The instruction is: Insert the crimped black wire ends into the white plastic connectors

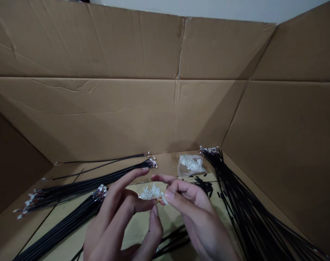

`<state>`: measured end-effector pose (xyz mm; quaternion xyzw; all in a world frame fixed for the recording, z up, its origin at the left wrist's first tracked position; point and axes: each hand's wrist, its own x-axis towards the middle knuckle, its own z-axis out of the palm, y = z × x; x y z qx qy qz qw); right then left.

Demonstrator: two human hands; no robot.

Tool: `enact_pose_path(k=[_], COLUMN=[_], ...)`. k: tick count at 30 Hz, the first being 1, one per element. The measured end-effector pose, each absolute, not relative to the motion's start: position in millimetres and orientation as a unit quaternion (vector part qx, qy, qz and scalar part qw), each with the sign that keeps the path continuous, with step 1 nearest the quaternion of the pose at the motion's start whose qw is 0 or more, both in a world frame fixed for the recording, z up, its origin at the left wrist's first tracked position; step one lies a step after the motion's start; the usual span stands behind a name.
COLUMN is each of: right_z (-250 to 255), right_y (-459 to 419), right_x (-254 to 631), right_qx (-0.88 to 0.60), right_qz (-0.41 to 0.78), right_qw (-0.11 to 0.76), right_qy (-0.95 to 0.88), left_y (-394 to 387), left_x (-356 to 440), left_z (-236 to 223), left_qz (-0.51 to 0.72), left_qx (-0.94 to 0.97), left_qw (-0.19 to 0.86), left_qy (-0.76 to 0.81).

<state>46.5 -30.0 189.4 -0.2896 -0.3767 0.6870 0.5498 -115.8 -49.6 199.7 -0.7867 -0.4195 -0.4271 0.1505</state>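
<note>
My left hand point(121, 221) and my right hand point(192, 210) meet low in the middle, fingertips almost touching. The right thumb and forefinger pinch a small white connector point(164, 199). The left thumb and fingers close on a thin wire end right beside it, while the left forefinger stretches out. Just behind the fingertips lies a small heap of white connectors point(150, 193) on the cardboard floor. Black wires point(170, 243) run out from under my hands.
Everything sits inside a large cardboard box point(127, 119) with high walls. Bundles of black wires with white ends lie at the left point(80, 186) and along the right wall point(243, 210). A clear bag of white connectors point(190, 165) and short black pieces point(205, 186) lie behind.
</note>
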Motion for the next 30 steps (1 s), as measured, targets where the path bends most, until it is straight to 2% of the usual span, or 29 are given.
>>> enact_pose_path(k=[9,30], right_z=[190,185], right_y=[-29,-30], right_x=[47,49], right_qx=[-0.283,-0.286], right_qz=[0.694,0.66], right_qw=[0.542,0.554], right_qy=[-0.38,-0.42], left_y=[-56,-58], left_x=[-101,-99], left_z=[198,199], left_qz=[-0.459,-0.467], left_qx=[-0.729,-0.72], left_qw=[0.165,0.163], left_qy=[-0.48,-0.487])
